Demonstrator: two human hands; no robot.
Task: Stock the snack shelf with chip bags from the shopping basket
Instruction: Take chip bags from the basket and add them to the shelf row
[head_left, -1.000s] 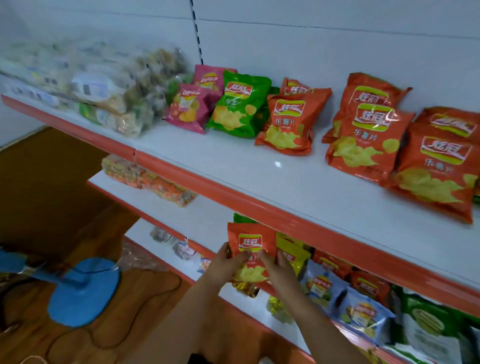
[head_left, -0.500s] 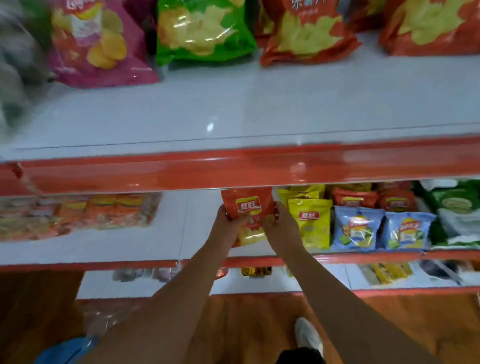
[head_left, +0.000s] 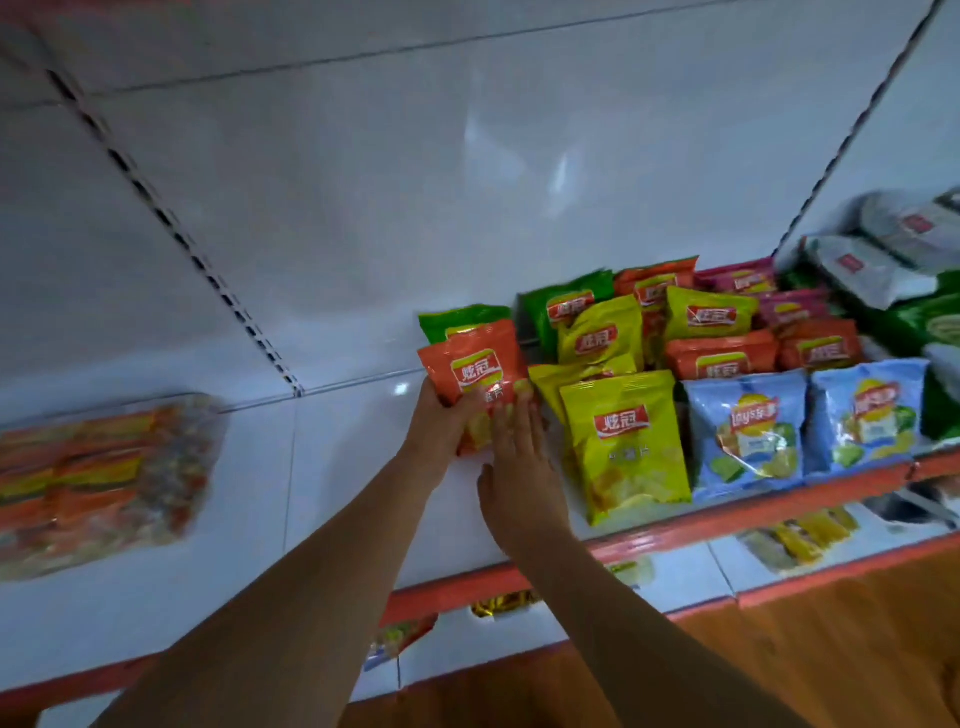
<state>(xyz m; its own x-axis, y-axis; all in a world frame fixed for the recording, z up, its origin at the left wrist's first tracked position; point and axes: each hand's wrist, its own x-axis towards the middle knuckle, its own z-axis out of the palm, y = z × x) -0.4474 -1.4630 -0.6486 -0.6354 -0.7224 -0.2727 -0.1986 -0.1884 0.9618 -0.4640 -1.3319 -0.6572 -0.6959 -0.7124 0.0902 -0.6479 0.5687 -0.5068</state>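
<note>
We see both hands at the centre of the frame on a small orange foil chip bag (head_left: 475, 371), held upright on the white shelf board (head_left: 353, 457). The left hand (head_left: 441, 431) has its fingers curled round the bag's lower left edge; the right hand (head_left: 517, 457) lies flat, fingers straight, fingertips against the bag's lower right corner. Just right of it stands a yellow foil chip bag (head_left: 626, 441), near two pale blue chip bags (head_left: 748, 431). Left of the orange bag the board lies bare as far as a clear plastic multipack of orange snacks (head_left: 104, 483) at the frame's left. The shelf's orange front lip (head_left: 675, 530) runs below the hands
</note>
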